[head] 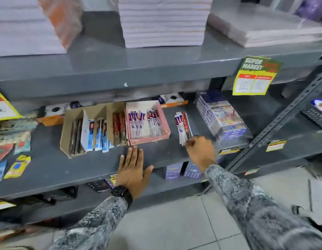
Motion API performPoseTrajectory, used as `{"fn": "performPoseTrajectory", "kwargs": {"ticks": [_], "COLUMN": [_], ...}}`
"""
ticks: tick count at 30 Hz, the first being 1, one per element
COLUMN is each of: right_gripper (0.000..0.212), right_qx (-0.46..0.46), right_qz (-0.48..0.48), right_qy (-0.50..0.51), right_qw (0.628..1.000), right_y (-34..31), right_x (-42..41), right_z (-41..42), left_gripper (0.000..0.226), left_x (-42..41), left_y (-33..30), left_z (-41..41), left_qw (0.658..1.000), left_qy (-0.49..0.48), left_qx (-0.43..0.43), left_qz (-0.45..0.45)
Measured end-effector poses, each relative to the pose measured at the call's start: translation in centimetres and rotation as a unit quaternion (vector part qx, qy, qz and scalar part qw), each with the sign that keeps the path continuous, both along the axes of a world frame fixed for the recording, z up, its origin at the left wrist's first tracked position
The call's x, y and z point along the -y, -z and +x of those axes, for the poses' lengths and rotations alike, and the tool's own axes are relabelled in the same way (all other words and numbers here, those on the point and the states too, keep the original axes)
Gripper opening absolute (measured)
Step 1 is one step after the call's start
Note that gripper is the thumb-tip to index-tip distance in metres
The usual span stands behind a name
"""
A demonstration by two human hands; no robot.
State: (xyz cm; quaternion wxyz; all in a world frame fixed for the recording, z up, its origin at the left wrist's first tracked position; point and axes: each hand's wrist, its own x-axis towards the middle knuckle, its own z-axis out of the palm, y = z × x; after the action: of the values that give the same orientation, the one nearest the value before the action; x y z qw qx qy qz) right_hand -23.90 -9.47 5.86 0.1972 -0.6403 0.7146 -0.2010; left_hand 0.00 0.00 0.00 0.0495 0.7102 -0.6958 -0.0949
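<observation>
Grey painted steel shelving [48, 165] filled the view, its middle shelf carrying small stationery in open boxes, with tall blocks of stacked paper [162, 22] on the shelf above and a yellow-and-green price sign [255, 76] hanging from that shelf's edge. The bundle of pen packets [182, 126] lay flat on the middle shelf, between the pink box [149, 139] on its left and a stack of glossy blue cartons [223, 120] on its right, touching neither. Its long axis ran from the front of the shelf toward the back, leaning a little left at the far end. The right hand [200, 152] sat at the near end, directly in front of it, fingers curled so that the grip pinched the clear plastic tips of the packets; the bundle's underside seemed to rest on the steel. The left hand [132, 170] lay flat and spread on the shelf just before the pink box, holding nothing, a dark watch [120, 191] at its wrist. The pink box, a shallow card tray, held like packets standing in two loose clusters with a gap between them, so the bundle probably belonged there, a short carry leftward from the grip. The left hand was nearer that tray and could steady it. A brown cardboard box [66, 134] with dividers stood against the tray's left side.
</observation>
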Motion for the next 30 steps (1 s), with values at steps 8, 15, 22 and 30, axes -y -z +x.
{"fn": "performPoseTrajectory", "kwargs": {"ticks": [8, 15, 22, 30], "right_gripper": [0.036, 0.014, 0.017, 0.039], "right_qx": [0.048, 0.184, 0.361, 0.489], "right_qz": [0.017, 0.024, -0.029, -0.116], "right_qy": [0.126, 0.164, 0.224, 0.150], "right_qw": [0.991, 0.969, 0.905, 0.851], "right_y": [1.9, 2.6, 2.1, -2.4], "right_x": [1.3, 1.3, -0.1, 1.3], "right_z": [2.1, 1.1, 0.5, 7.7], "left_gripper": [0.067, 0.065, 0.067, 0.073], "left_x": [0.2, 0.2, -0.4, -2.4], "left_y": [0.8, 0.4, -0.1, 0.6], "left_z": [0.5, 0.5, 1.9, 8.1], "left_qw": [0.999, 1.000, 1.000, 0.999], "left_qy": [0.008, 0.006, 0.017, -0.040], "left_qx": [0.025, 0.008, 0.001, 0.028], "left_qz": [-0.030, -0.021, -0.019, -0.010]}}
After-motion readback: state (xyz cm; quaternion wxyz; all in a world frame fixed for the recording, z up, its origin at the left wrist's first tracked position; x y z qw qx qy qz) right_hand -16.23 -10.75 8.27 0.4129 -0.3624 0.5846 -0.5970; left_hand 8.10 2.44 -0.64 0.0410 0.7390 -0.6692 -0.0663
